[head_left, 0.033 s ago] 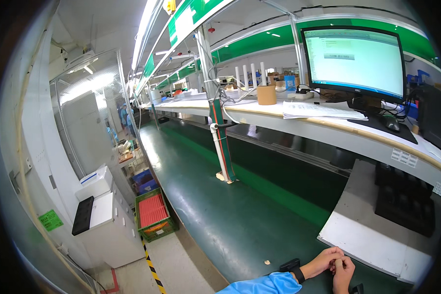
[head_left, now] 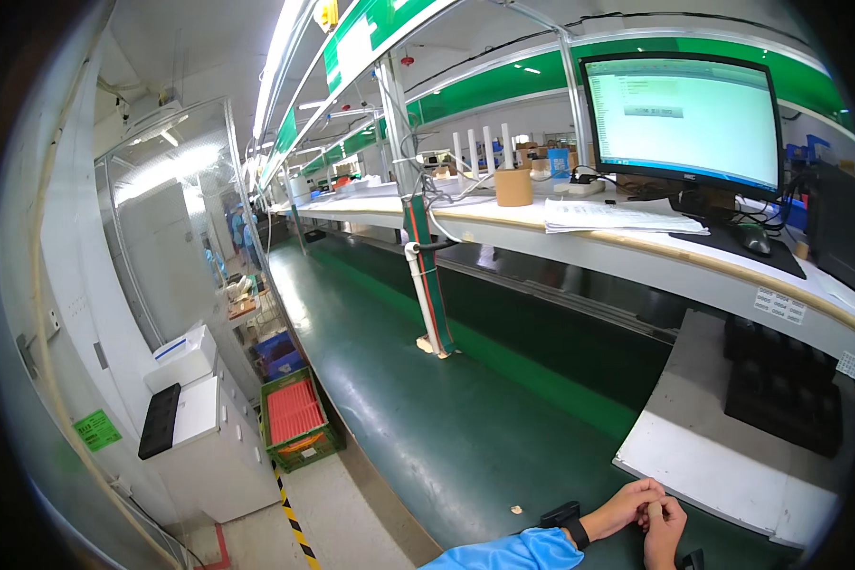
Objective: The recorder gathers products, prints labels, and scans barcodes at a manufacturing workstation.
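Low at the right of the head view, my left hand point(head_left: 627, 506) and my right hand point(head_left: 665, 534) meet with curled fingertips pressed together. Whatever may be between the fingers is hidden or too small to make out. Both hands are over the dark green tabletop point(head_left: 389, 427), close to the near corner of a white board point(head_left: 655, 446). A blue sleeve point(head_left: 513, 551) covers my left forearm, and a black strap point(head_left: 572, 522) goes round that wrist. Another black band shows partly at my right wrist.
Above the bench, a shelf carries a monitor point(head_left: 684, 119), a mouse point(head_left: 755, 239), stacked papers point(head_left: 617, 217) and a brown tape roll point(head_left: 514, 187). A post point(head_left: 423, 285) rises from the tabletop. Black trays point(head_left: 784, 399) lie on the board. A green crate point(head_left: 299, 446) stands on the floor leftward, beside a white cabinet point(head_left: 209, 446).
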### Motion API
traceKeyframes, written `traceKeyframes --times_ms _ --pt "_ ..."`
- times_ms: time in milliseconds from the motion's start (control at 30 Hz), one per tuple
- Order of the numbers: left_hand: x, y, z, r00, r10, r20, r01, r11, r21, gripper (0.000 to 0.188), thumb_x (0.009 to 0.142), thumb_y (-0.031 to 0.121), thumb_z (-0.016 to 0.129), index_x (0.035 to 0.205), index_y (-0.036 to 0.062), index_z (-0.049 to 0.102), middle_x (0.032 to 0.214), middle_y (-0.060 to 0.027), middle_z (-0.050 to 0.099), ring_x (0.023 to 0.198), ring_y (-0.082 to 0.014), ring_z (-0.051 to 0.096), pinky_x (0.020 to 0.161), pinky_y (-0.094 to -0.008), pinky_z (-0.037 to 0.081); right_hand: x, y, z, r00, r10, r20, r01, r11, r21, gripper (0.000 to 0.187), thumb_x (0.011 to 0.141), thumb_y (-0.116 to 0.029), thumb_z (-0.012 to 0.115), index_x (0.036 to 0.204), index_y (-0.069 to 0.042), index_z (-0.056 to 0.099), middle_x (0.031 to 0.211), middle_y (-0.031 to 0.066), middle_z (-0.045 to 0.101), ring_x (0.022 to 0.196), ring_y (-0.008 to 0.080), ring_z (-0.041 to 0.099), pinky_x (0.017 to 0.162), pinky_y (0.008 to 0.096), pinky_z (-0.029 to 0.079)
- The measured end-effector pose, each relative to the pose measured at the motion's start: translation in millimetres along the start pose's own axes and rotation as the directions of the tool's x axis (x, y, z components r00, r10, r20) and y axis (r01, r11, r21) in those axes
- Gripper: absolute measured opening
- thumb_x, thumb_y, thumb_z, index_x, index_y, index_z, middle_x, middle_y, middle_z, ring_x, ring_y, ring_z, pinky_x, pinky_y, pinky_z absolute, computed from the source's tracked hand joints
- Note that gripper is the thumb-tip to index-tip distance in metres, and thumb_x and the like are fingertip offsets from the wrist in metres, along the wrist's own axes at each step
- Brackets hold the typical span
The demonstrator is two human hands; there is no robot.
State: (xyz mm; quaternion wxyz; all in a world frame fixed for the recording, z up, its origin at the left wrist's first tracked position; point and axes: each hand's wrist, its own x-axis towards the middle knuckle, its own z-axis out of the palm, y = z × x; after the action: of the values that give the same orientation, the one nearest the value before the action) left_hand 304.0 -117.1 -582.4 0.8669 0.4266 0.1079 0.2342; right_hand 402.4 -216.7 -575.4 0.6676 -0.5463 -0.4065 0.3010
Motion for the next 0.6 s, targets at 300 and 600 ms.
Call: traceKeyframes --times_ms 300,600 --pt "-1.4 2.4 -2.6 0.999 -0.034 0.033 0.035 0.999 -0.040 0.012 0.098 0.018 0.054 0.105 0.0091 0.058 0.088 0.0022 0.057 0.074 -0.0059 0.051 0.063 -0.0214 0.041 3.4 4.9 4.0 1.000 -0.020 -0.012 0.021 0.999 0.036 0.017 0.096 -0.013 0.056 0.089 -0.001 0.064 0.070 -0.0013 0.058 0.058 0.0050 0.050 0.051 0.0200 0.038" --pt "-0.5 5.4 -6.1 0.997 -0.064 0.037 0.068 0.990 -0.121 0.028 0.096 0.016 0.056 0.121 0.0052 0.054 0.102 -0.0025 0.058 0.083 -0.0097 0.052 0.072 -0.0241 0.041 4.5 1.7 9.3 0.997 0.038 -0.067 -0.033 0.998 0.062 0.011 0.097 -0.010 0.058 0.103 -0.002 0.063 0.078 0.0019 0.063 0.063 0.0060 0.055 0.054 0.0188 0.042"
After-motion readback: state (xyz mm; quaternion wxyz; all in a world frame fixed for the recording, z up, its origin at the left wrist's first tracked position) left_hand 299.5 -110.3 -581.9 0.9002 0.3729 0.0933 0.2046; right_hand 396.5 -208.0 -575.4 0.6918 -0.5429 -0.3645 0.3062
